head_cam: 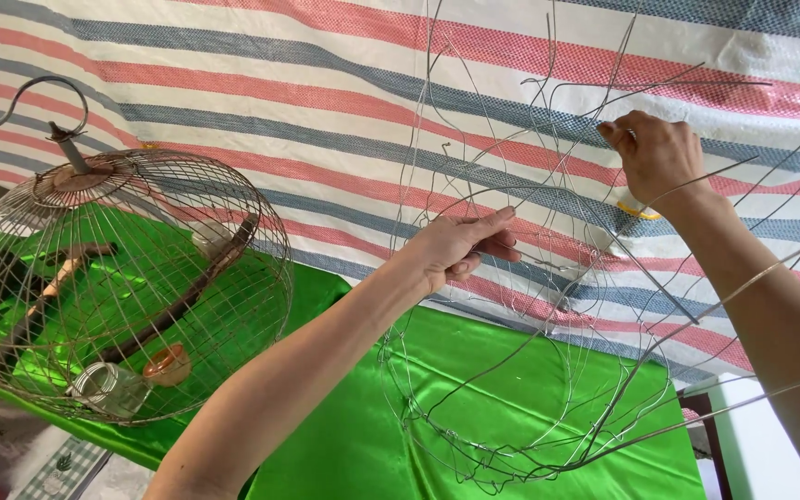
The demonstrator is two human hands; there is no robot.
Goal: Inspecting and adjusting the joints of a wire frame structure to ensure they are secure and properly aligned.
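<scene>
Two hands work on an unfinished wire cage frame (530, 370), held up over green cloth (354, 435) against a striped tarp (326, 83). Left hand (460, 248) is closed on a hoop wire at mid-height of the frame; right hand (655, 153) pinches the tip of one upright wire near the top. Many upright wires are loose, splayed outward with free ends. Risks, as judged: a released wire could spring back toward hand or forearm; uneven pull could distort the hoops; bare ends could scratch skin. Finished round birdcage (118, 287) with hook stands well apart at left, so not at risk.
</scene>
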